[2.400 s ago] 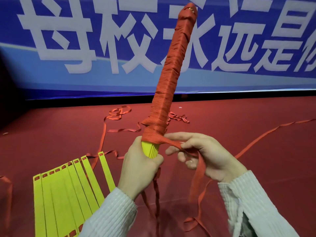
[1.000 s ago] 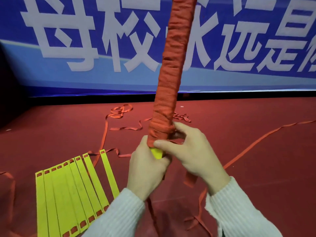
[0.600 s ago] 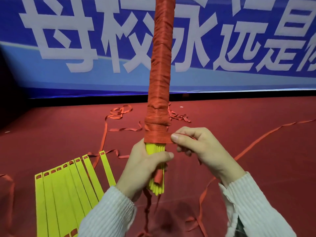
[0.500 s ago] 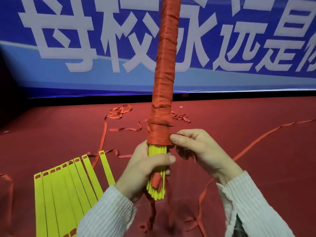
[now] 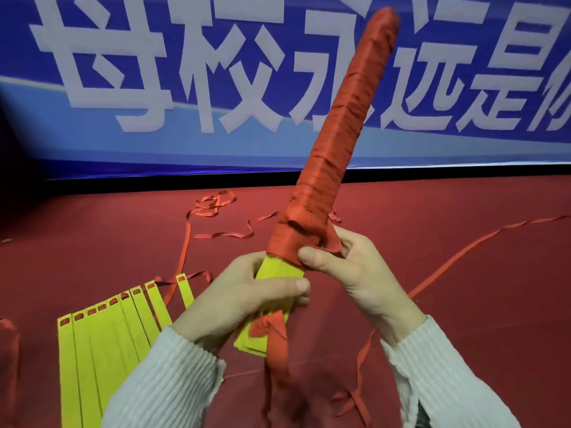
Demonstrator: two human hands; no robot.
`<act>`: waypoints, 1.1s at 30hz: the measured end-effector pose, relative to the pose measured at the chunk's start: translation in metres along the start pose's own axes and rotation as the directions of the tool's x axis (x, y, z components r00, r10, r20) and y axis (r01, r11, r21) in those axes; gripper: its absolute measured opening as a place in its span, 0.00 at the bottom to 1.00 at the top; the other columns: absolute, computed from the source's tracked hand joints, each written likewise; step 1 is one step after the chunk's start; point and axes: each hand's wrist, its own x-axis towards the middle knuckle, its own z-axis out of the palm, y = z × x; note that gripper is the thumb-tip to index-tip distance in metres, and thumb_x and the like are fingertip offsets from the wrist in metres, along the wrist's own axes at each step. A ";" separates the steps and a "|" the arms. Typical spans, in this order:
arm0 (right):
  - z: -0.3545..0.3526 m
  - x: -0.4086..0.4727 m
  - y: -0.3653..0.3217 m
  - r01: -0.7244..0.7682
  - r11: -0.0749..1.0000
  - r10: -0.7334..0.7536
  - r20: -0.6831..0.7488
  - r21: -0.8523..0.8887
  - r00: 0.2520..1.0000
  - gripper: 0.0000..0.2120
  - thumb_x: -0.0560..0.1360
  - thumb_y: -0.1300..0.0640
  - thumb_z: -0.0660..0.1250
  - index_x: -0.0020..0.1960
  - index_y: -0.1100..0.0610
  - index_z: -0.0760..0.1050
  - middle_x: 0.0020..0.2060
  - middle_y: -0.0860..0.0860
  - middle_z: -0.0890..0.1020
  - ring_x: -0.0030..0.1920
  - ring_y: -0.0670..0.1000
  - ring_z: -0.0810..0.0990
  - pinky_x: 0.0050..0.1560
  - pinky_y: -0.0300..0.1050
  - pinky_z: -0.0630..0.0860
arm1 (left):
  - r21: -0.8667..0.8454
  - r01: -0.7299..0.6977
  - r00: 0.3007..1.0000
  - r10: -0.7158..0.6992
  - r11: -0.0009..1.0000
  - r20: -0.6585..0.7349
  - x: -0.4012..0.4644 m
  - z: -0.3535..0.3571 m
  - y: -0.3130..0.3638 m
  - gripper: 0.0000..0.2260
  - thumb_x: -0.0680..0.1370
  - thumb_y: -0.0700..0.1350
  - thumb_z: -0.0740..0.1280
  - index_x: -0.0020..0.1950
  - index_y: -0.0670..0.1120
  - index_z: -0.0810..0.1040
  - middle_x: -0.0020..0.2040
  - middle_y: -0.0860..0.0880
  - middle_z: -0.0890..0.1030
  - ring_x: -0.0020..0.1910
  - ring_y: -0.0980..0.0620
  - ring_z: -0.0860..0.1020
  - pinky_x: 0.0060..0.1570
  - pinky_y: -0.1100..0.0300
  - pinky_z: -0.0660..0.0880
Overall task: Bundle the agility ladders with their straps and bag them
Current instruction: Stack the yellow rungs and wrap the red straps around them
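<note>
In the middle of the frame a bundle of yellow rungs (image 5: 279,271) stood tilted, its top leaning toward the upper right, nearly all of its length wound in orange strap (image 5: 343,118). The left hand (image 5: 244,298) had its fingers and thumb curled round the bare yellow end below the winding, clamped on it. The right hand (image 5: 349,267) pinched the lowest turns of strap against the bundle, thumb across the front and a fold of webbing caught under the fingers. A loose tail of strap (image 5: 276,356) hung down from the bundle's lower end toward the floor.

At lower left a second set of yellow rungs (image 5: 105,341) lay fanned flat on the red floor (image 5: 463,304), with slack orange strap (image 5: 213,203) trailing in loops behind it and off to the right. No bag was in view.

The rungs looked like thin, stiff plastic slats, light but prone to sliding past one another if the hold slackened. The webbing looked soft and limp, with a coarse weave that should bite on itself. The sound place to hold seemed the bare yellow end, squeezing the stack flat, while the other hand kept tension on the last turn until the tail was tucked or tied.
</note>
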 end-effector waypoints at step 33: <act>0.017 -0.001 0.002 -0.172 0.852 0.112 0.148 0.494 0.983 0.24 0.69 0.61 0.80 0.45 0.70 0.65 0.49 0.69 0.74 0.49 0.63 0.76 0.53 0.53 0.73 | -0.694 -0.072 0.858 0.400 0.717 0.324 0.008 0.028 -0.031 0.23 0.77 0.45 0.76 0.65 0.41 0.69 0.41 0.51 0.79 0.33 0.58 0.78 0.41 0.59 0.79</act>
